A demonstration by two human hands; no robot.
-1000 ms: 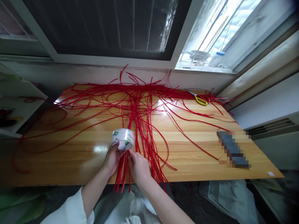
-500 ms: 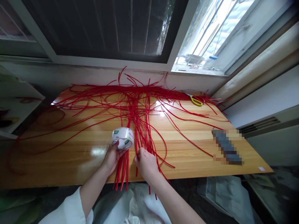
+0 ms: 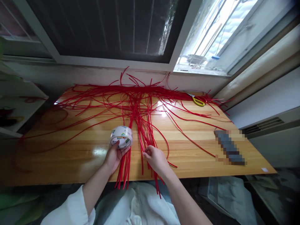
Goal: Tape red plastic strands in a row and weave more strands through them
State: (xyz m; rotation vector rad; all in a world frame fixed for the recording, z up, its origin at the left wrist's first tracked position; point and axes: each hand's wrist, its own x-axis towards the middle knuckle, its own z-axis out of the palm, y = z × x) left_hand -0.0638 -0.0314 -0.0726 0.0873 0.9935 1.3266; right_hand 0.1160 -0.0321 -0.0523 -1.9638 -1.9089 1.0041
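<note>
From the head view, we see the table (image 3: 199,137) spread with red strands (image 3: 140,90), heaped along its far edge well beyond both hands and trailing toward us. Loose lengths cross the wood between our right hand (image 3: 157,159) and the yellow-handled scissors (image 3: 198,101), which lie ahead and to its right by the heap. Farther right of that hand is a dark, pixelated object (image 3: 228,148); far to the left of our left hand (image 3: 114,157) stands a white shelf (image 3: 25,110). Below the table edge, right of our right hand, sits a pale bin (image 3: 234,197), something pale and crumpled in or over it. Beyond the window, ahead and right of both hands, are a bowl (image 3: 196,59) and a blue-capped bottle (image 3: 212,63); their contents we cannot make out. Our left hand grips the tape roll (image 3: 122,132), thumb over its rim, above a bundle of strands (image 3: 124,172). Our right hand's fingers curl toward the thumb over other strands; whether they pinch one we cannot tell. Since half a second ago, that hand has shifted rightward, widening the gap to the left-hand bundle, while the tape roll stays in our left hand.
</note>
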